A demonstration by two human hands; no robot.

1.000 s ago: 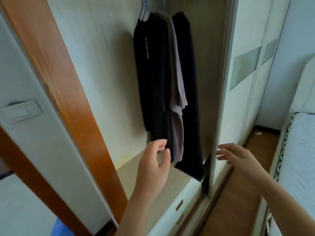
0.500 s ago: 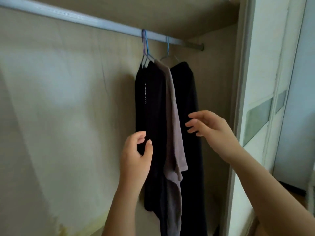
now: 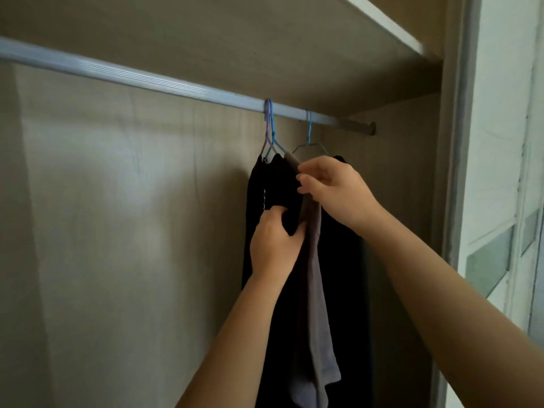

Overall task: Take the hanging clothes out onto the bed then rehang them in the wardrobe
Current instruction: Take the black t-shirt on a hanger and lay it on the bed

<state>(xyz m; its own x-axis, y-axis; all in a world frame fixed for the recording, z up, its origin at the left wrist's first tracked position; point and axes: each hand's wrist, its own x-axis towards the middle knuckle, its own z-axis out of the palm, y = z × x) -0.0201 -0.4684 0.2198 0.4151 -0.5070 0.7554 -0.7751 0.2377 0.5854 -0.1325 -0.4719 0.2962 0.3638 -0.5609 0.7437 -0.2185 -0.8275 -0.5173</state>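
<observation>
Several garments hang close together on thin blue and purple hangers [image 3: 270, 134] from the silver wardrobe rail [image 3: 147, 79]: black clothes [image 3: 276, 184] on the left, a grey-mauve garment [image 3: 316, 290] in the middle, another black one [image 3: 347, 290] on the right. My left hand [image 3: 273, 245] grips a fold of the left black clothes. My right hand [image 3: 329, 187] is higher, with curled fingers at the top edge of the grey garment near its shoulder; the fingertips are partly hidden in cloth.
The wardrobe's beige back wall [image 3: 132, 231] fills the left. A shelf board [image 3: 382, 22] runs above the rail. The pale sliding door frame [image 3: 459, 172] with a glass panel [image 3: 488, 266] stands at the right.
Both hands rose from below the clothes into them. The left hand closed on the black fabric; the right hand moved up to the grey garment's top. The view tilted up to the rail.
</observation>
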